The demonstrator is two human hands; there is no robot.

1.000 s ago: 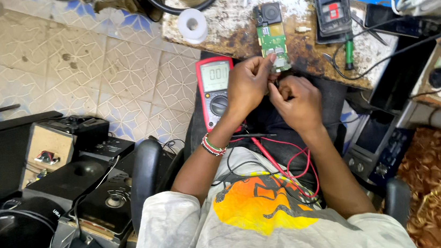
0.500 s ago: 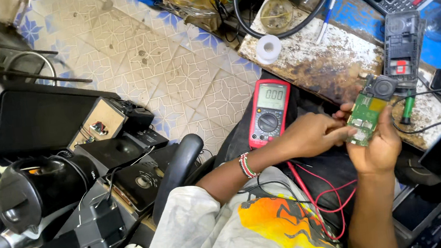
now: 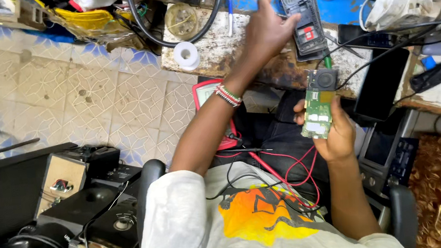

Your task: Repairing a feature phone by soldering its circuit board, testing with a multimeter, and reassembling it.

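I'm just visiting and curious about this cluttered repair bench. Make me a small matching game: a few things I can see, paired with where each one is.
Things:
1. green circuit board
2. opened phone shell
3. red multimeter
4. white tape roll

Places:
A. on the workbench near its left corner
B. held up in the right hand
C. on the lap, partly hidden under the left forearm
D. on the bench, under the left hand

Pairs: 1-B, 2-D, 3-C, 4-A

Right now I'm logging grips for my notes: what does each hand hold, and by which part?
The right hand holds a green circuit board by its lower end. The left hand grips the opened phone casing at its left edge on the bench.
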